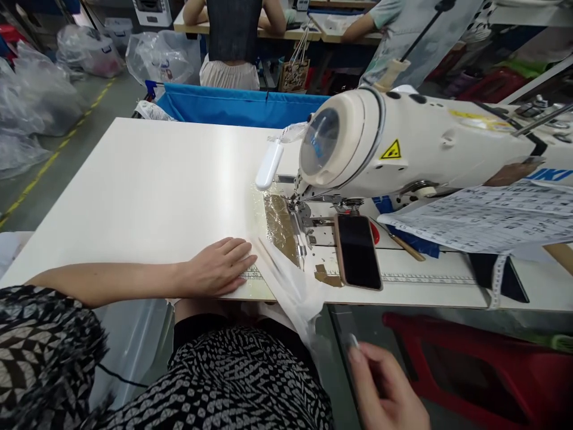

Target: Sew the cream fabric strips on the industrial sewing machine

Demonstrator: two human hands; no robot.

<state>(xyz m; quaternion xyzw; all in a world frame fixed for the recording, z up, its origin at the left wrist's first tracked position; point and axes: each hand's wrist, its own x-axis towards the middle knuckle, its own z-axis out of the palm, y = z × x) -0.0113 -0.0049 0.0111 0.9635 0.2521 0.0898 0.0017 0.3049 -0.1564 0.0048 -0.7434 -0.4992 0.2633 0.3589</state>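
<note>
My left hand (224, 266) lies flat on the white table top near its front edge, fingers stretched out, partly over a printed ruler strip (253, 273). Beside its fingertips, a piece of thin white fabric (298, 292) drapes over the front edge towards my lap. My right hand (387, 385) is low in front of the table, apart from the fabric, with its fingers curled in a pinch. A small whitish bit shows at its fingertips, too small to name. The white sewing machine (358, 143) stands to the right, its needle area (295, 203) behind the fabric.
A phone (359, 251) lies beside the presser foot. Printed sheets (492, 215) and a tape measure (496, 280) are to the right. A white oblong device (269, 166) stands by the machine head. Beyond the table are a blue cloth bin (237, 106) and people; below right, a red stool (483, 370).
</note>
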